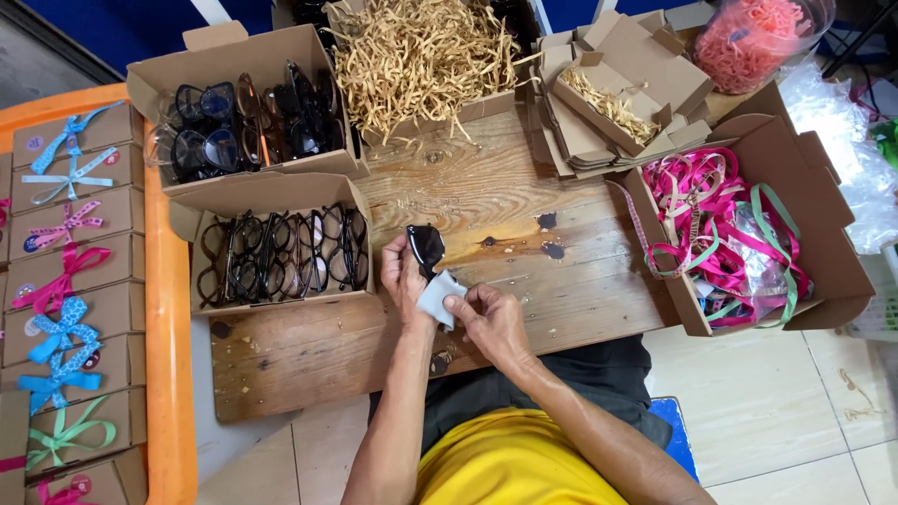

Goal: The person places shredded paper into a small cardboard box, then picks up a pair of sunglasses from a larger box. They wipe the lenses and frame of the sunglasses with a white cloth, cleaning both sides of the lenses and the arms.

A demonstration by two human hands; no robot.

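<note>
My left hand (400, 277) grips a pair of black sunglasses (426, 246) upright over the wooden table (524, 271). Against the lower part of the sunglasses, my right hand (491, 323) presses a small pale cloth (437, 297). Just left of my hands sits a cardboard box of black-framed glasses (281, 254). Behind that, another box (245, 122) is filled with darker sunglasses.
A box of tan shredded paper (421, 56) stands at the back. Folded small cardboard boxes (617, 93) lie at the back right. A box of pink and green ribbons (730, 234) is at the right. An orange tray (168, 309) with ribbon-tied gift boxes (65, 281) lies at the left.
</note>
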